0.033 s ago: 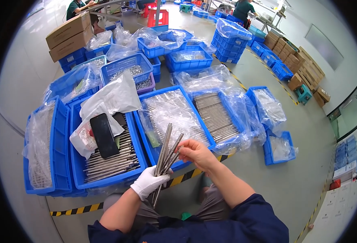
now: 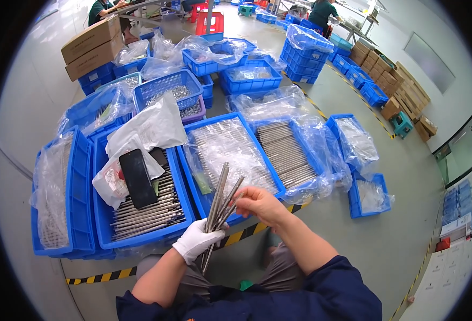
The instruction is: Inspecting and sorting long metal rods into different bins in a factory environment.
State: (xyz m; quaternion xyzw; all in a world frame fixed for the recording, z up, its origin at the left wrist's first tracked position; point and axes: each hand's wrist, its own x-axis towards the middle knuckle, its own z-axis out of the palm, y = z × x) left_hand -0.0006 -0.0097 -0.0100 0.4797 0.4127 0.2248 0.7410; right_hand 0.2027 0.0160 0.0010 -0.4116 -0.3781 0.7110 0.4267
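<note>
My left hand (image 2: 192,243), in a white glove, is wrapped round a small bundle of metal rods (image 2: 218,197). The bundle is tilted, its upper ends fanning apart and its lower ends sticking out below the glove. My bare right hand (image 2: 260,204) pinches one of these rods near its upper end, at the right of the bundle. Beyond my hands, a blue crate (image 2: 103,214) holds many similar rods in rows. On top of them lie a black phone (image 2: 138,179) and a white plastic bag (image 2: 149,125).
Ahead stands a crate (image 2: 187,167) of rods under clear plastic, beside another crate (image 2: 318,170) of bare rods. At the left is a plastic-covered crate (image 2: 81,214). Farther back are a blue basket (image 2: 196,85) of small metal parts and cardboard boxes (image 2: 94,45). Other people work at the back.
</note>
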